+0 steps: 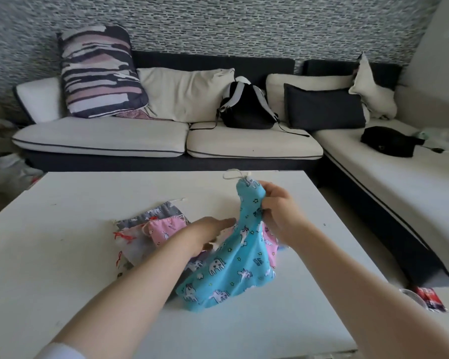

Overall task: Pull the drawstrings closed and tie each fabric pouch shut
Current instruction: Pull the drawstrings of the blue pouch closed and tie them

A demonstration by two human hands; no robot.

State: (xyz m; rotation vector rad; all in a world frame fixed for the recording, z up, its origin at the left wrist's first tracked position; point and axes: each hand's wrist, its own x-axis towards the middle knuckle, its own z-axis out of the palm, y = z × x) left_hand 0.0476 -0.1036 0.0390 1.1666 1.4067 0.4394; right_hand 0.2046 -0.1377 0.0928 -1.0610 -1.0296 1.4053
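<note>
The neck of a blue unicorn-print pouch (233, 265) is gripped by the curled fingers of the right hand (278, 213), just below its gathered top, and the pouch is held up so that its lower body trails down onto the white table (62, 255). A cream drawstring (233, 175) is seen looped just above those fingers, at the gathered mouth. The left hand (208, 231) is laid flat with its fingers stretched out straight, their tips touching the blue fabric below the right fingers. Beyond the left fingers, a pink pouch (166, 230), a grey pouch (151, 212) and a pale pouch with red cord (132, 244) are heaped together. Another pink pouch (270, 247) is partly hidden beneath the right fingers.
</note>
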